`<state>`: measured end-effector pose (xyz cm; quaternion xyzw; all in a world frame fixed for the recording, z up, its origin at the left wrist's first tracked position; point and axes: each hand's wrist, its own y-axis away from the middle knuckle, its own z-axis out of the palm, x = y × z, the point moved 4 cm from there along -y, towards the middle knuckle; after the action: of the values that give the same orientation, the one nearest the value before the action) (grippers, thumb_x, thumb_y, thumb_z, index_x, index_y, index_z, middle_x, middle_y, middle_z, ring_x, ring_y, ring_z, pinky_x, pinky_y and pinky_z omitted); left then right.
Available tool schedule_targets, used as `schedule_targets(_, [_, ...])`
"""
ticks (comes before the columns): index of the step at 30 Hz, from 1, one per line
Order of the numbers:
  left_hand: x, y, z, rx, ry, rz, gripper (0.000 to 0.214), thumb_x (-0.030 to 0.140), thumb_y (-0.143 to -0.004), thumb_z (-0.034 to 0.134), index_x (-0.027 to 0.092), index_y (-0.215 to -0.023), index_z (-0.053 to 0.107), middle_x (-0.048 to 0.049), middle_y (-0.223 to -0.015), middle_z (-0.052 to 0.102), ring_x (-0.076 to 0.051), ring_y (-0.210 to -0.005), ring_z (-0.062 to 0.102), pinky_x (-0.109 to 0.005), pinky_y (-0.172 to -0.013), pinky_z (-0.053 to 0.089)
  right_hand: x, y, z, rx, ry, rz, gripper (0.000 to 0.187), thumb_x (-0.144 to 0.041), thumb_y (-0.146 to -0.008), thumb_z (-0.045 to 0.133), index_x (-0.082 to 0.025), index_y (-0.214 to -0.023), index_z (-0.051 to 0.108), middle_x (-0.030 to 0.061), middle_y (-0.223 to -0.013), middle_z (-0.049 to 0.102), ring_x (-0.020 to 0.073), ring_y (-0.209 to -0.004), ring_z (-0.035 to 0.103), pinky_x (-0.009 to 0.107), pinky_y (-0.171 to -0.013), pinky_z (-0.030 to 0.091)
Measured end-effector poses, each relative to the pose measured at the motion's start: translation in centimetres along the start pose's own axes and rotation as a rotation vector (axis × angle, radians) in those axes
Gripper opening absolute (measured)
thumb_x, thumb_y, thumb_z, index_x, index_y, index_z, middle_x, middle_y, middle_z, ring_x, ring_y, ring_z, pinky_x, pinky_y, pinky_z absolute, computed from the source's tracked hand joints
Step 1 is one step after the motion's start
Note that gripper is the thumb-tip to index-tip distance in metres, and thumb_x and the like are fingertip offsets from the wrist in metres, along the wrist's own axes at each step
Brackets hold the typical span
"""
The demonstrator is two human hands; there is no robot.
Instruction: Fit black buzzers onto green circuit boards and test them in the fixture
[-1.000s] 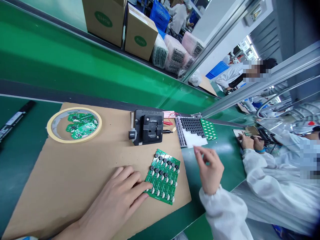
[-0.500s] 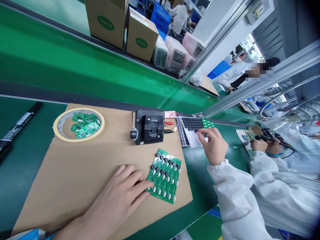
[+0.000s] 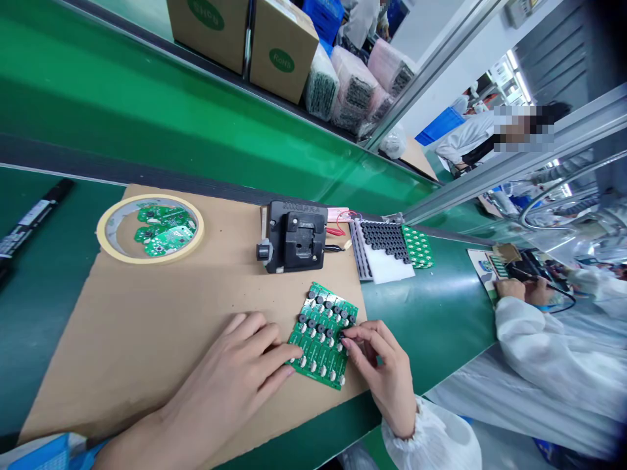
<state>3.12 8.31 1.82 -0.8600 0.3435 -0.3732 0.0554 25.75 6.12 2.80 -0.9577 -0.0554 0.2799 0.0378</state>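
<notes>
A green circuit board panel (image 3: 316,362) lies at an angle on the cardboard, carrying rows of white connectors and several round black buzzers along its upper part. At the panel's lower left edge, my left hand (image 3: 240,365) grips it between index finger and thumb, the other fingers curled on the cardboard. Over the right edge, my right hand (image 3: 385,372) pinches a small black buzzer (image 3: 341,335), mostly hidden by the fingertips, at the end of the second row. Beyond, a tray of black buzzers (image 3: 385,238) stands partly covered by a white foam sheet (image 3: 392,267).
A black test fixture (image 3: 298,238) with red and black leads sits behind the panel. To the left are a tape roll (image 3: 105,238) ringing small green boards (image 3: 169,240), and a black marker (image 3: 32,222). Another green panel (image 3: 418,248) lies beside the tray. A co-worker's hands (image 3: 512,290) are at far right.
My right hand has come from the buzzer tray down to the panel's right edge, a buzzer now in its fingertips. My left hand keeps its place on the panel. The camera view has shifted slightly.
</notes>
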Motion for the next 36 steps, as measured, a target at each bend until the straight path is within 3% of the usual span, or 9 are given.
schedule_targets(14, [0.0, 0.1, 0.1, -0.012, -0.026, 0.002, 0.007, 0.02, -0.089, 0.064, 0.024, -0.092, 0.068, 0.001, -0.078, 0.059, -0.02, -0.078, 0.044, -0.033, -0.068, 0.026, -1.2, -0.6, -0.5, -0.035, 0.18, -0.117, 0.015, -0.031, -0.096, 0.054, -0.022, -0.094, 0.066, 0.0003, -0.088, 0.064, 0.0055, -0.047, 0.05, 0.019, -0.046, 0.042])
schedule_targets(19, [0.1, 0.0, 0.0, -0.011, -0.04, 0.003, 0.008, 0.021, -0.091, 0.061, 0.025, -0.093, 0.068, 0.001, -0.079, 0.059, -0.02, -0.078, 0.044, -0.033, -0.068, 0.027, -1.7, -0.6, -0.5, -0.023, 0.268, -0.145, 0.018, -0.032, -0.098, 0.052, -0.023, -0.094, 0.067, 0.0025, -0.089, 0.065, 0.0113, -0.068, 0.064, 0.02, -0.054, 0.048])
schedule_targets(23, [0.1, 0.0, 0.1, -0.005, -0.04, -0.005, 0.009, 0.022, -0.09, 0.062, 0.025, -0.095, 0.069, 0.0012, -0.079, 0.06, -0.02, -0.078, 0.044, -0.033, -0.069, 0.027, -2.2, 0.2, -0.9, -0.036, 0.344, -0.178, 0.022, -0.024, -0.099, 0.046, -0.024, -0.106, 0.067, 0.0056, -0.095, 0.064, 0.0166, -0.083, 0.064, 0.025, -0.067, 0.052])
schedule_targets(28, [0.1, 0.2, 0.2, -0.013, -0.03, 0.006, 0.009, 0.021, -0.09, 0.063, 0.025, -0.095, 0.069, 0.0015, -0.078, 0.06, -0.02, -0.078, 0.044, -0.033, -0.069, 0.027, -3.3, 1.9, -1.1, -0.112, 0.468, -0.272, 0.048, -0.01, -0.094, 0.037, -0.027, -0.135, 0.056, 0.0097, -0.105, 0.063, 0.0201, -0.078, 0.058, 0.03, -0.061, 0.052])
schedule_targets(32, [0.0, 0.1, 0.1, 0.001, -0.016, 0.005, 0.01, 0.02, -0.089, 0.063, 0.026, -0.095, 0.069, 0.0023, -0.078, 0.061, -0.02, -0.078, 0.045, -0.033, -0.069, 0.027, -2.6, 1.2, -1.8, -0.17, 0.469, -0.286, 0.054, -0.003, -0.091, 0.036, -0.029, -0.134, 0.056, 0.0083, -0.105, 0.063, 0.0197, -0.079, 0.057, 0.031, -0.064, 0.05])
schedule_targets(34, [0.0, 0.1, 0.1, 0.006, -0.021, 0.014, 0.011, 0.019, -0.09, 0.062, 0.027, -0.095, 0.069, 0.0024, -0.079, 0.062, -0.02, -0.078, 0.045, -0.033, -0.069, 0.027, -1.0, -0.7, -3.1, -0.112, 0.431, -0.237, 0.041, -0.013, -0.095, 0.042, -0.028, -0.126, 0.061, 0.0071, -0.103, 0.063, 0.0203, -0.084, 0.057, 0.033, -0.071, 0.05])
schedule_targets(36, [-0.1, 0.0, 0.0, 0.007, -0.024, 0.019, 0.012, 0.019, -0.09, 0.061, 0.027, -0.095, 0.069, 0.0025, -0.079, 0.062, -0.02, -0.078, 0.045, -0.033, -0.069, 0.028, 1.3, -3.5, -5.1, 0.067, 0.437, -0.169, 0.028, -0.027, -0.097, 0.047, -0.025, -0.117, 0.067, 0.0068, -0.097, 0.064, 0.0212, -0.085, 0.058, 0.034, -0.074, 0.048])
